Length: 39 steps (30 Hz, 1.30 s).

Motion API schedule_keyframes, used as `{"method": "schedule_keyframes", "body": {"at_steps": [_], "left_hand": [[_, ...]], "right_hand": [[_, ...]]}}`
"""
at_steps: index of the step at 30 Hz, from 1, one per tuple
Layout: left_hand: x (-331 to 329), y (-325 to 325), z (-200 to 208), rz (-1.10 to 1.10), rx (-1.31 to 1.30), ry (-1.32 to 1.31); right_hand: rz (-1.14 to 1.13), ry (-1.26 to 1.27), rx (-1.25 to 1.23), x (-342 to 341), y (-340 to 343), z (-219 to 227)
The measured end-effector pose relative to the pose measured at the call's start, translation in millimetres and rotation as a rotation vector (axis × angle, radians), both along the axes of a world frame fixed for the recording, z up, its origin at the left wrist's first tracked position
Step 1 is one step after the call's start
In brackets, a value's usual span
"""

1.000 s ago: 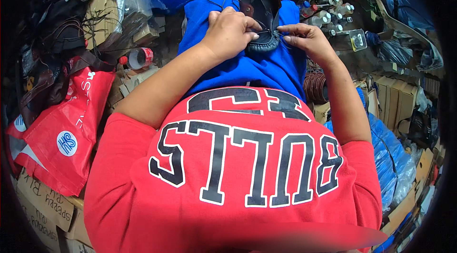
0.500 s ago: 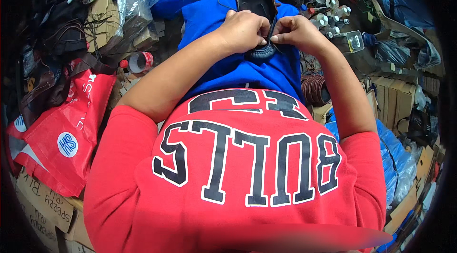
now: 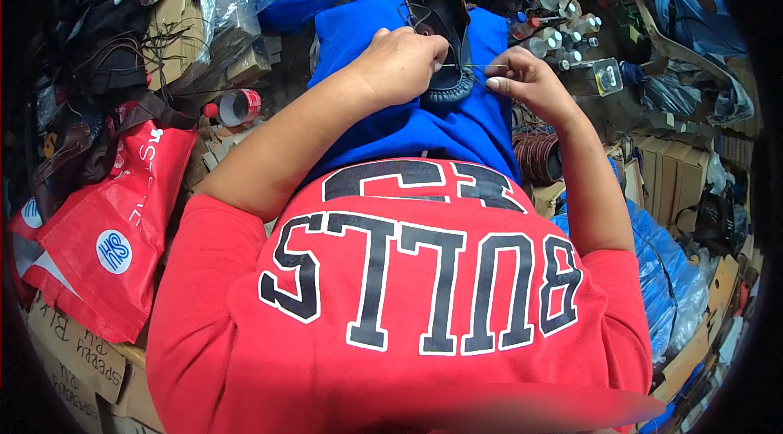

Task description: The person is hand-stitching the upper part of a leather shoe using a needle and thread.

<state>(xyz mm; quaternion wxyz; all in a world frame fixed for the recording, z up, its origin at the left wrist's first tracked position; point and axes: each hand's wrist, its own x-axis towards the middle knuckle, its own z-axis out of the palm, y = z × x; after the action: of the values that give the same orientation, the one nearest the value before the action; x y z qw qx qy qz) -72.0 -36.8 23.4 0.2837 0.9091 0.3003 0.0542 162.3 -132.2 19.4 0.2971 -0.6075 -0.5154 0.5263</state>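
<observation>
A dark leather shoe lies across my blue-covered lap, with gathered stitching round its near end. My left hand is at the shoe's left edge, fingers pinched together over its opening. To the right of the shoe, clear of its side, my right hand is closed in a pinch. Between the two hands a thin thread runs taut across the near end of the shoe. Whether a needle is at either end is too small to tell. A dark loop of lace or thread hangs over the shoe's left side.
A red bag and a plastic bottle lie at the left. Several small bottles crowd the far right. A brown coil, cardboard and blue plastic sit at my right. Part of another person shows at the upper right.
My hands were together at the shoe's near end; now my right hand has drawn away to the right and thread stretches between them. My left hand has shifted slightly left.
</observation>
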Motion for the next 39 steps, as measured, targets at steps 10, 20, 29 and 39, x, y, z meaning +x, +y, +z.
{"method": "schedule_keyframes", "body": {"at_steps": [10, 20, 29, 39], "left_hand": [[11.5, -1.2, -0.5, -0.103, -0.018, -0.065], [7.5, -1.7, -11.1, -0.098, 0.052, -0.108], [-20.2, -9.2, -6.6, -0.184, 0.322, -0.116], [-79.7, 17.6, 64.9, -0.001, 0.128, -0.456]], "right_hand": [[0.029, -0.584, 0.349, 23.5, 29.2, 17.4], [0.538, -1.144, 0.572, -30.2, 27.9, 54.8], [0.654, -1.035, 0.594, -23.7, 25.3, 34.8], [-0.331, 0.034, 0.244, 48.6, 6.8, 42.7]]}}
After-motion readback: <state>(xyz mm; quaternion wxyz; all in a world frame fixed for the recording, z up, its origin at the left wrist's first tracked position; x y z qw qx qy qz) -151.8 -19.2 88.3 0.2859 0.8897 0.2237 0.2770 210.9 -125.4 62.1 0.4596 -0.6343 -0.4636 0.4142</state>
